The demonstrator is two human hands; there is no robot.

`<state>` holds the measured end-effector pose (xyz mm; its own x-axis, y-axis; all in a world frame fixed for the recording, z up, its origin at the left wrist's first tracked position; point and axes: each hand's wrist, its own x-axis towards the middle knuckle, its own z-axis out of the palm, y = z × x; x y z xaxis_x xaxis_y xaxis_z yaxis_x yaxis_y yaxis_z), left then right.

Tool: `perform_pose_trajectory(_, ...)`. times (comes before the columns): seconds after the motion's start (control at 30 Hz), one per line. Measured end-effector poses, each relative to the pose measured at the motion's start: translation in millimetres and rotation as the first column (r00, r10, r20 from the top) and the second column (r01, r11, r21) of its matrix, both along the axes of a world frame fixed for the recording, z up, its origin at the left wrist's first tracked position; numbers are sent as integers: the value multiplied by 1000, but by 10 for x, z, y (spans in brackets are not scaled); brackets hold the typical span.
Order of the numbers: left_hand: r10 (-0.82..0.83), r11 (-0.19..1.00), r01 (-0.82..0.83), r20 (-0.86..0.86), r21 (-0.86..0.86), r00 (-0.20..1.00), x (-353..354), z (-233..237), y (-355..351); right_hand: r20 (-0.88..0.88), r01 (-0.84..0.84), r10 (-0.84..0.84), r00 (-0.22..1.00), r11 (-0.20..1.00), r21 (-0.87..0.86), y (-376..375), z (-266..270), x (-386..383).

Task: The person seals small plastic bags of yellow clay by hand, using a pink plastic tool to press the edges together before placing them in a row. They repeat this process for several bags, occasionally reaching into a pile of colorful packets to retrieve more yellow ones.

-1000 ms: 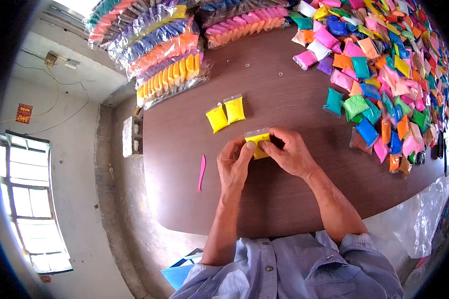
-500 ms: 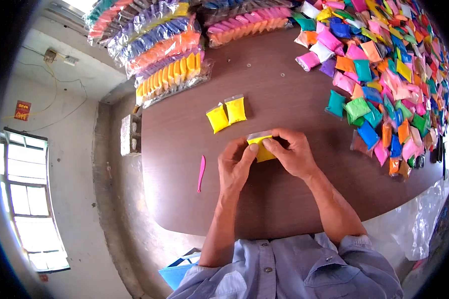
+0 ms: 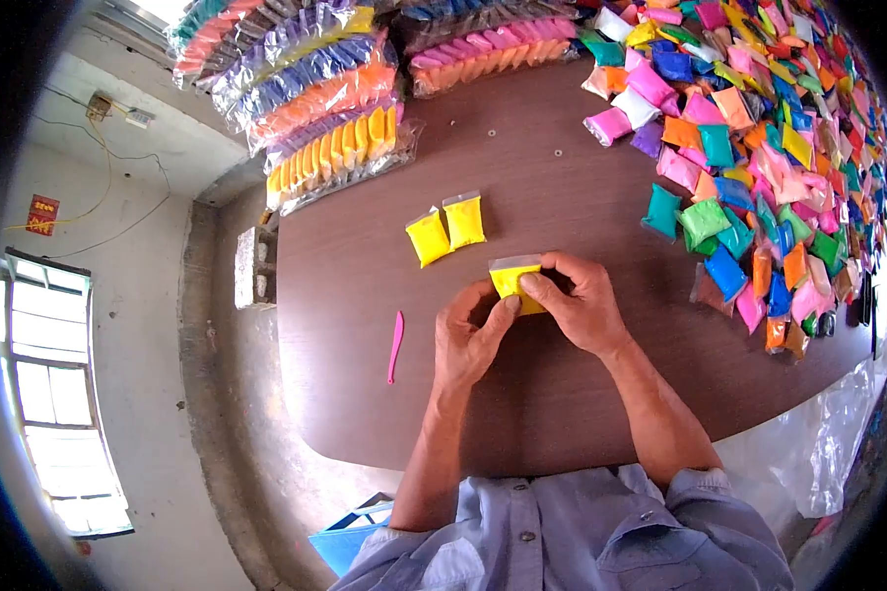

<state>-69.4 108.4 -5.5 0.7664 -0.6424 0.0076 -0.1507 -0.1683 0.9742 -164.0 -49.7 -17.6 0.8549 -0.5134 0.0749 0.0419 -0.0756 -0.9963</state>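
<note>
Between my two hands is a small yellow packet (image 3: 512,279) with a clear top strip, held above the table. My left hand (image 3: 471,333) pinches its lower left part with thumb and fingers. My right hand (image 3: 581,303) grips its right side, thumb across the front. Beyond my hands, two similar yellow packets lie side by side, a left one (image 3: 429,239) and a right one (image 3: 465,220). A pink plastic knife-shaped tool (image 3: 395,347) rests on the table to the left of my left hand.
The brown table (image 3: 365,414) has a large heap of loose coloured packets (image 3: 749,187) on its right. Clear bags of packets in rows (image 3: 335,148) stand at the far left, with more bagged rows (image 3: 493,54) at the back. A blue container (image 3: 345,542) is below the near edge.
My left thumb and fingers have slid down the packet's left side, so more of its yellow front and clear strip show. My right hand keeps its grip.
</note>
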Motion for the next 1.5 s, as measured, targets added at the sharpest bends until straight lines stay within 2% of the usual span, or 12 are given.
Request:
perform_pose_trajectory(0.2, 66, 995, -73, -117, -61, 991, 60, -98, 57, -26, -37, 32, 999, 979, -200, 17, 89, -1)
perform_pose_trajectory(0.33, 80, 996, -81, -39, -24, 996, 62, -109, 27, -82, -74, 61, 995, 983, -168, -5, 56, 0)
perform_pose_trajectory(0.43, 50, 993, -62, -123, -104, 991, 9, 36, -22, -55, -52, 45, 998, 990, -129, -5, 39, 1)
perform_pose_trajectory(0.5, -7, 1000, 7, -68, -1, 998, 20, 85, -18, 23, 8, -8, 1000, 1000, 13, -7, -53, 27)
perform_pose_trajectory(0.7, 32, 999, -32, -26, -11, 999, 54, -51, 25, 7, -5, 6, 1000, 985, -171, 28, 68, 17)
perform_pose_trajectory(0.83, 36, 998, -36, 1, -41, 999, 48, -24, 9, -18, -59, 58, 998, 997, -50, 20, 14, 10)
perform_pose_trajectory(0.9, 44, 998, -47, -100, -30, 994, 23, 73, -15, -20, -52, 52, 998, 999, 8, 8, 25, 0)
perform_pose_trajectory(1.1, 23, 999, -24, 23, 26, 999, 95, -126, 38, -46, -71, 68, 997, 994, -83, 27, -2, 5)
perform_pose_trajectory(1.23, 69, 997, -69, -23, 21, 997, 68, -86, 22, -58, -83, 80, 995, 996, -39, 19, 41, 3)
perform_pose_trajectory(1.3, 17, 999, -20, 88, 41, 996, 68, -113, 47, -33, -80, 77, 996, 994, -81, 1, 76, -8)
perform_pose_trajectory(1.4, 35, 996, -40, -64, -84, 997, 19, -56, -14, -7, -81, 81, 997, 995, -52, -12, 13, 5)
perform_pose_trajectory(1.5, 35, 997, -39, -55, -67, 998, 34, -63, -3, 0, -90, 91, 996, 991, -95, 4, 7, 18)
